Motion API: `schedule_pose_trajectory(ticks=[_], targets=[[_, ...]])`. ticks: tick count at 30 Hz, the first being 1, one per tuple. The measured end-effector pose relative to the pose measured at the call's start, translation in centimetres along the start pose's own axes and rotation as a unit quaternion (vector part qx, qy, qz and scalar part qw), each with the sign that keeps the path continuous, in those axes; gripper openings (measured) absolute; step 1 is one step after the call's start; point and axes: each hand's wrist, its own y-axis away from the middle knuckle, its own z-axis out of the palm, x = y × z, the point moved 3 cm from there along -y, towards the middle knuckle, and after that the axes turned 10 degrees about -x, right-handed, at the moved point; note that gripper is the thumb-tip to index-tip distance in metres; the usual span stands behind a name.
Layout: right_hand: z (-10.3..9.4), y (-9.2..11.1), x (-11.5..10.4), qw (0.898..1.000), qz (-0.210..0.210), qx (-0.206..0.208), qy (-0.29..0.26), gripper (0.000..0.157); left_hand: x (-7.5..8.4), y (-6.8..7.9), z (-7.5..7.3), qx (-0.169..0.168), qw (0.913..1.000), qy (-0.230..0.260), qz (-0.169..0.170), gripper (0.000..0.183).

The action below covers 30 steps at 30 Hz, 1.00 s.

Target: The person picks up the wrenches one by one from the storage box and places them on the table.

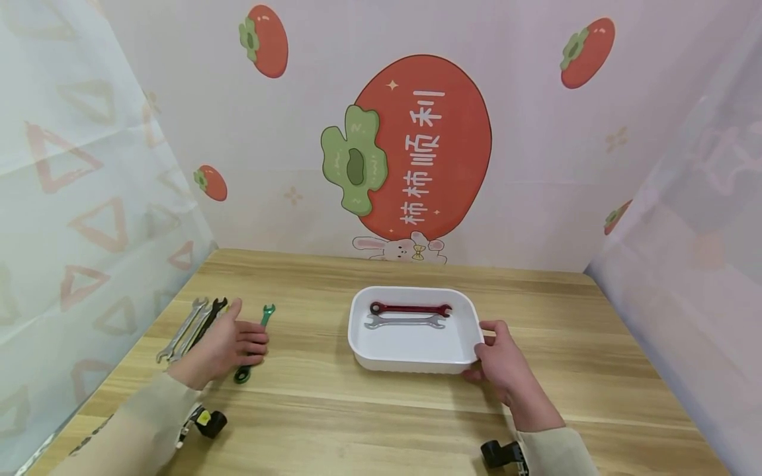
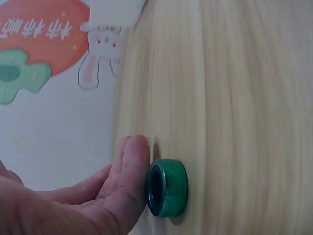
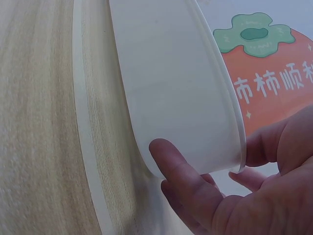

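Observation:
My left hand (image 1: 229, 345) lies over the middle of a green wrench (image 1: 268, 312), its fingers extended across the handle and the thumb pointing away. In the left wrist view those fingers are right beside the wrench's green ring end (image 2: 175, 190). My right hand (image 1: 501, 362) grips the right end of a white tray (image 1: 411, 365), the thumb at the rim and fingers against the outer wall (image 3: 171, 88). Inside the tray, a red combination wrench (image 1: 413, 309) lies behind a silver open-ended wrench (image 1: 407, 322), roughly parallel.
Left of my left hand, several more wrenches lie side by side, silver (image 1: 180, 332) and black (image 1: 210, 318), partly hidden by the hand. The wooden table (image 1: 333, 423) ends at a printed back sheet (image 1: 536, 218), with hanging sheets on both sides.

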Motion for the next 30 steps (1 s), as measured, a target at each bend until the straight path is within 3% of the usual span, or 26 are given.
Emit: schedule_pose_trajectory(ticks=[6, 10, 17, 22, 25, 27, 30], targets=[[0.0, 0.2, -0.1, 1.0, 0.001, -0.002, 0.003, 0.049, -0.1, 0.7, -3.0, 0.006, 0.9998, -0.016, -0.004, 0.111], [-0.1, 0.2, -0.1, 1.0, 0.0, -0.002, 0.003, 0.05, -0.2, 1.1, -4.2, 0.012, 0.999, -0.042, -0.004, 0.111], [-0.2, -0.1, 0.1, 1.0, -0.003, -0.005, -0.002, 0.05, -0.2, 1.5, -5.0, 0.027, 0.9965, -0.077, -0.014, 0.113], [-0.3, -0.1, 0.4, 1.0, -0.003, 0.0, -0.004, 0.049, 0.4, 1.5, -4.6, 0.039, 0.9945, -0.096, -0.016, 0.111], [-0.3, -0.2, 0.5, 1.0, -0.004, 0.001, -0.005, 0.049, 1.3, 1.7, -3.3, 0.045, 0.9893, -0.138, 0.018, 0.107], [-0.3, -0.3, 0.6, 1.0, -0.005, 0.0, -0.006, 0.049, 2.0, 1.8, -2.0, 0.033, 0.9803, -0.183, 0.066, 0.1], [-0.3, -0.4, 0.7, 1.0, -0.007, -0.002, -0.005, 0.049, 3.1, 1.6, 0.4, -0.019, 0.9489, -0.262, 0.176, 0.087]])
